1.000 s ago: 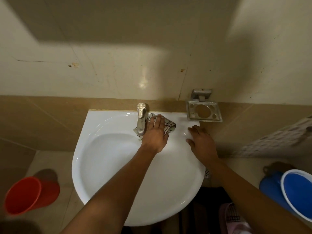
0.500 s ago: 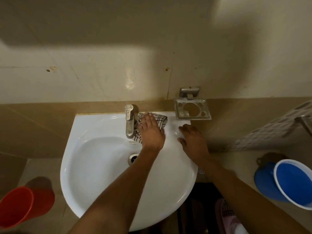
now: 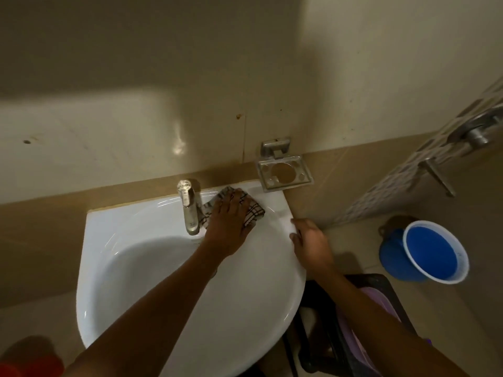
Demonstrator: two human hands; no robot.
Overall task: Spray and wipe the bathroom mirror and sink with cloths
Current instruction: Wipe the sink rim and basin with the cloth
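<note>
A white sink (image 3: 130, 270) hangs on the tiled wall, with a steel tap (image 3: 188, 210) at its back. My left hand (image 3: 228, 223) presses flat on a black-and-white checked cloth (image 3: 255, 211) on the sink's back ledge, just right of the tap. Most of the cloth is hidden under the hand. My right hand (image 3: 310, 244) rests on the sink's right rim with its fingers over the edge and holds nothing. No mirror and no spray bottle are in view.
A steel soap holder (image 3: 284, 174) is fixed to the wall above the sink's back right corner. On the floor to the right stands a blue bucket (image 3: 431, 253). A dark stool (image 3: 362, 317) is below it, a red bucket (image 3: 30, 367) at bottom left, a door handle (image 3: 477, 133) at far right.
My left hand has slid the cloth a little to the right along the back ledge. My right hand has moved outward to the sink's right edge. The view has swung right.
</note>
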